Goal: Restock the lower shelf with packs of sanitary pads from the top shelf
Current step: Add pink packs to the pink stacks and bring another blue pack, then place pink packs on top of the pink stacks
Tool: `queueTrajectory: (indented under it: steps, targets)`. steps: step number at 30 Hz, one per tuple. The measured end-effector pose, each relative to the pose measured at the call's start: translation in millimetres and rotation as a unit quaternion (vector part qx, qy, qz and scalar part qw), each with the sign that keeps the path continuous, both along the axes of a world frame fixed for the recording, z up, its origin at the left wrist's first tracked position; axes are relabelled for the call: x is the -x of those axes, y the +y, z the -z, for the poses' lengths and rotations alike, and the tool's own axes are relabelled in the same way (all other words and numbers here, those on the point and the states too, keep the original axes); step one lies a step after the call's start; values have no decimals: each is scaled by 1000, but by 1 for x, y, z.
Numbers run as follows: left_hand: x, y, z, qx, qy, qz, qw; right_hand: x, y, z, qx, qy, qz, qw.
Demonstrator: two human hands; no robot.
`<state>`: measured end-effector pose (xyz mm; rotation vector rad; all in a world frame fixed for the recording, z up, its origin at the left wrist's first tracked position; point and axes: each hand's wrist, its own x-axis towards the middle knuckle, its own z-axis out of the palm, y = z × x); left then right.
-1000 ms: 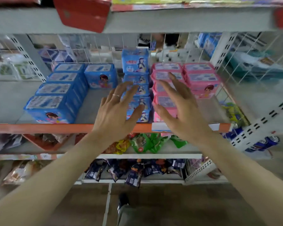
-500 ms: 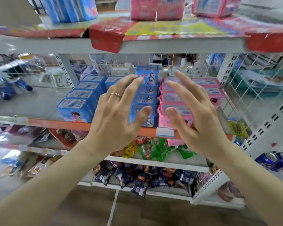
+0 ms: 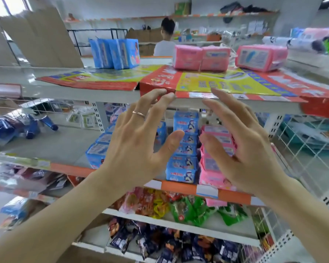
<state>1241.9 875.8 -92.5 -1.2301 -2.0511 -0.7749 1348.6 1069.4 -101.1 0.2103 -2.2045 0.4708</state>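
While both hands, left hand (image 3: 139, 141) and right hand (image 3: 243, 147), hover empty with fingers spread, the reach step applies: apparently grasp the pink packs (image 3: 201, 56) on the top shelf (image 3: 84, 92) next.

The scene is bright and evenly lit, with daylight glaring white from a window (image 3: 0, 4) far up and left of the hands (image 3: 188, 141) and soft, faint shadows. The hands look fairly sharp, while the shelves (image 3: 65, 90) around them smear with motion blur. Wide-angle distortion bends shelf edges outward of both hands.
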Motion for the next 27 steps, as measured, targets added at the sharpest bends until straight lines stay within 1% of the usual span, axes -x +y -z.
queueTrajectory:
  steps: [7, 13, 19, 27]
  targets:
    - [29, -17, -18, -13, -1, -5, 1000, 28, -13, -23, -34, 5, -7, 999]
    - [57, -34, -28, -21, 5, -15, 1000, 51, -27, -40, -41, 9, -6, 999]
    - [82, -52, -38, -35, 21, -2, 999, 74, -43, -51, -50, 21, 7, 998]
    - [114, -72, -36, -58, 4, 33, 998, 99, -63, -60, -60, 29, 42, 997]
